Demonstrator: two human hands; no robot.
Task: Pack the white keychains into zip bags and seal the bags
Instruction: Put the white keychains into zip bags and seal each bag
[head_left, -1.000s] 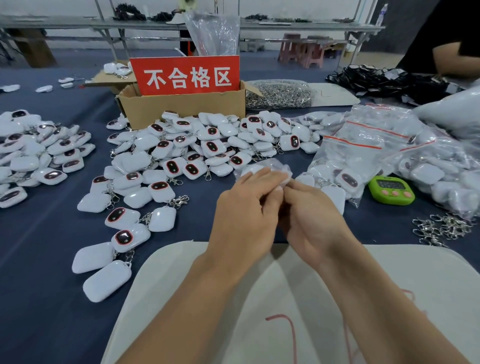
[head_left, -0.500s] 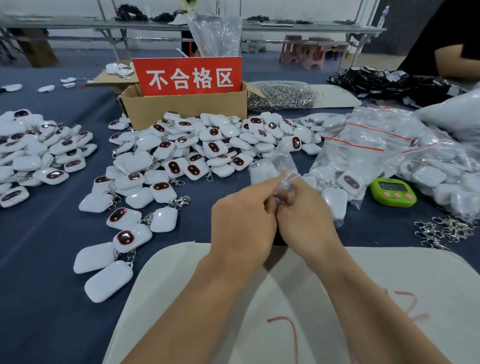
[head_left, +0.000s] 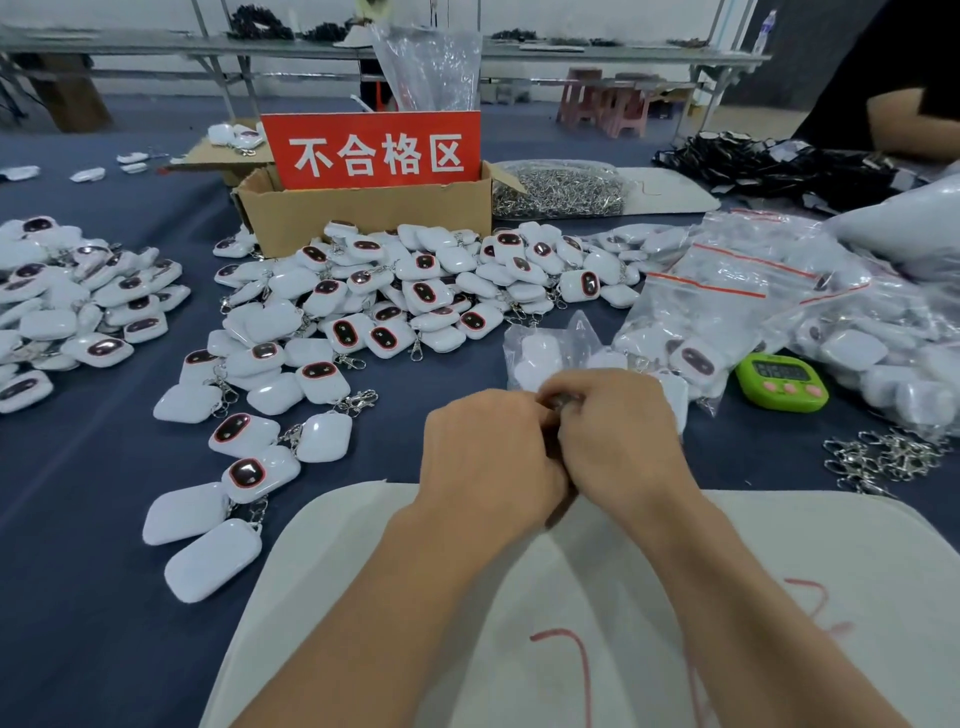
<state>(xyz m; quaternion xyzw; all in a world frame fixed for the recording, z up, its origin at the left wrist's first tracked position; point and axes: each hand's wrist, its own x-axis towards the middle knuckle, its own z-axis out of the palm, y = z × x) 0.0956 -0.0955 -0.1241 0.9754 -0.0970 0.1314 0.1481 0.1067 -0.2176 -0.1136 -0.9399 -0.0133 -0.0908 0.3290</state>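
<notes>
Blue cloth covers the table (head_left: 78, 597), with loose white keychains (head_left: 395, 291) heaped before a cardboard box (head_left: 363, 215) and filled bags (head_left: 727, 306) piled at the right beside a green timer (head_left: 782, 382). At the far edge of a white mat (head_left: 519, 597) the left hand (head_left: 488, 457) and right hand (head_left: 618, 441) meet, fingers curled. Both pinch the near end of a clear zip bag (head_left: 543, 353), which holds white keychains and lies just beyond them.

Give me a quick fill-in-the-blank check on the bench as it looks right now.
The left hand and right hand pinch a clear zip bag holding a ____ keychain.
The timer to the right of them is ____.
The sign standing in the cardboard box is ____.
Missing words: white; green; red.
</notes>
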